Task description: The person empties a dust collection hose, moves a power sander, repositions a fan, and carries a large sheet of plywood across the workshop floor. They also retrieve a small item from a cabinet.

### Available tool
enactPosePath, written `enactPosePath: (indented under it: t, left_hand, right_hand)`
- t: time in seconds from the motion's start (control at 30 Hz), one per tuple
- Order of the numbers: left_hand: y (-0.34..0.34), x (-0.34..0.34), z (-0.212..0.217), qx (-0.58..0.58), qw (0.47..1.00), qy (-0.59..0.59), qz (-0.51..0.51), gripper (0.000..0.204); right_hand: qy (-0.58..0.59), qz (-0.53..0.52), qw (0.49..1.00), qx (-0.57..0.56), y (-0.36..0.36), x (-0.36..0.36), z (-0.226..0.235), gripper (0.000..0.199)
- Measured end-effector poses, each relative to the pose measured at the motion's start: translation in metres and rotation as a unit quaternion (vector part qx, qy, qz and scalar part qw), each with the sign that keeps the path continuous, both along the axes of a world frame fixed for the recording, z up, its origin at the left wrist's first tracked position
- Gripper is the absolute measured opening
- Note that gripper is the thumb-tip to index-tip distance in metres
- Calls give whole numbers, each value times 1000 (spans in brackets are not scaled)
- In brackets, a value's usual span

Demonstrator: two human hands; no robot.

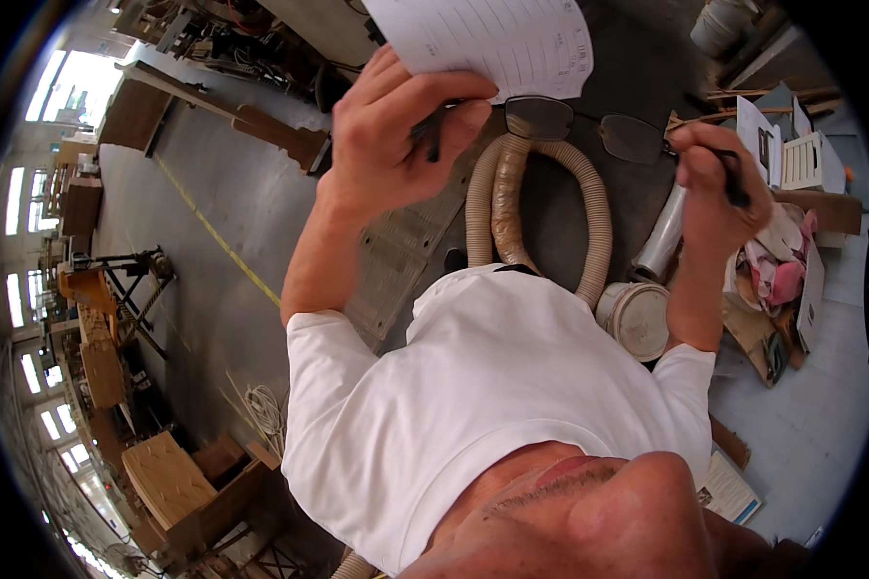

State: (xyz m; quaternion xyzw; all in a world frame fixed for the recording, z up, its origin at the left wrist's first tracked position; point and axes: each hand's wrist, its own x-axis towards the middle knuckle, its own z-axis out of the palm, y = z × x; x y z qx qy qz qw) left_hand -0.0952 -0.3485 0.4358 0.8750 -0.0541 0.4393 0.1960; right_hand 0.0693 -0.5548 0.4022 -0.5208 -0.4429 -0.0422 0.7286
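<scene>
We see a pair of glasses (589, 125) held up in front of us, between both hands, above the workshop floor. The left hand (396, 125) pinches one temple arm between thumb and fingers, closed firmly on it; the same hand also traps a sheet of paper (497, 43) against its fingers, the sheet standing up above the lenses. The right hand (714, 188) is closed on the other temple arm, the dark tip showing past the knuckles.

Handling, as we judge it: the glasses are light, thin-framed and easily bent; the lenses would scratch or smudge if touched. The temple arms look like the sound place to hold, near the hinges rather than at the tips, with even pull from both sides so the frame does not twist. The paper is limp and light; held at one edge only, it could slip or crease.

Below the glasses lies a ribbed tan hose (550, 193) curved in a loop on the floor, with a white bucket (637, 318) just beside its end and a pale roll (661, 241) near the right wrist. A clutter of rags and boards (782, 261) sits off to the right.
</scene>
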Motion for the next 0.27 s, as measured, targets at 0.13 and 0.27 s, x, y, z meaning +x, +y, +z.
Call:
enactPosePath:
  t: [0.13,0.27]
  left_hand:
    - [-10,-15,25,44,996,-81,8,11]
    - [-18,-32,41,19,989,-143,-40,23]
  right_hand:
    - [-80,2,995,58,-17,-6,30,15]
    - [-27,176,969,169,-53,-8,34,24]
